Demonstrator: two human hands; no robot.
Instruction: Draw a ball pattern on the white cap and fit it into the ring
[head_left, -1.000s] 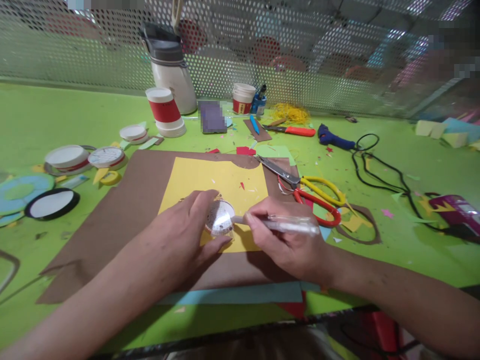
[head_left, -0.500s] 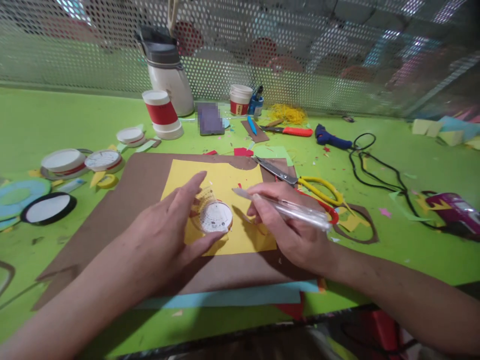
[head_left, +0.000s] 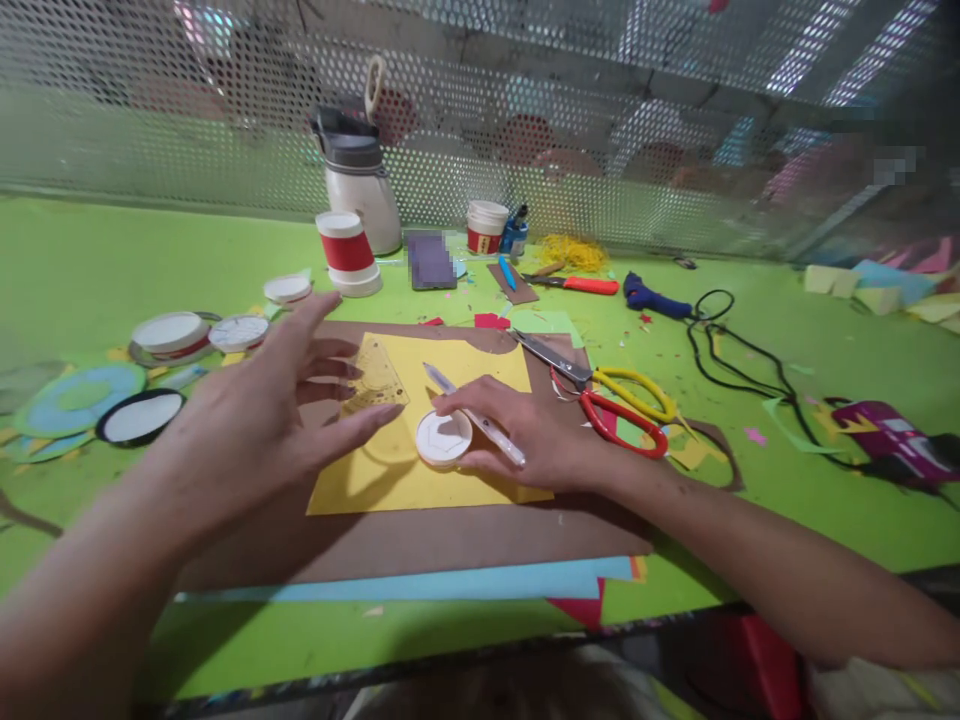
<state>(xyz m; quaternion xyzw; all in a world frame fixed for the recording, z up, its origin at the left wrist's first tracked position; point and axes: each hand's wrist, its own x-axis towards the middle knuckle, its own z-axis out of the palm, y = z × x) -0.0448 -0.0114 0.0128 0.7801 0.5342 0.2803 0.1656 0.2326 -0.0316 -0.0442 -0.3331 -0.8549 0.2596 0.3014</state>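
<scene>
My left hand (head_left: pixel 277 390) holds a clear triangular set square (head_left: pixel 380 375) by its edges, thumb at one corner and fingers at the far side, over the left of a yellow sheet (head_left: pixel 360 490). My right hand (head_left: pixel 517 430) pinches a small white round lid (head_left: pixel 442 440) between thumb and forefinger. Pencil lines in an angular outline show on the lid's top. A clear-barrelled pen (head_left: pixel 491 435) is also tucked in the right hand, its tip pointing up and left. Brown cardboard (head_left: pixel 480 545) lies beneath the yellow sheet.
Scissors with red and yellow handles (head_left: pixel 626 410) lie right of the sheet. Farther back are a red-handled knife (head_left: pixel 589 285), a blue glue gun (head_left: pixel 656 298) with black cord, a red-and-white cup (head_left: pixel 345 250) and a jug (head_left: pixel 367 200). White lids (head_left: pixel 171 333) sit at left.
The set square has come off the lid, moving up and left with my left hand. My right hand has moved left and taken hold of the lid, keeping the pen.
</scene>
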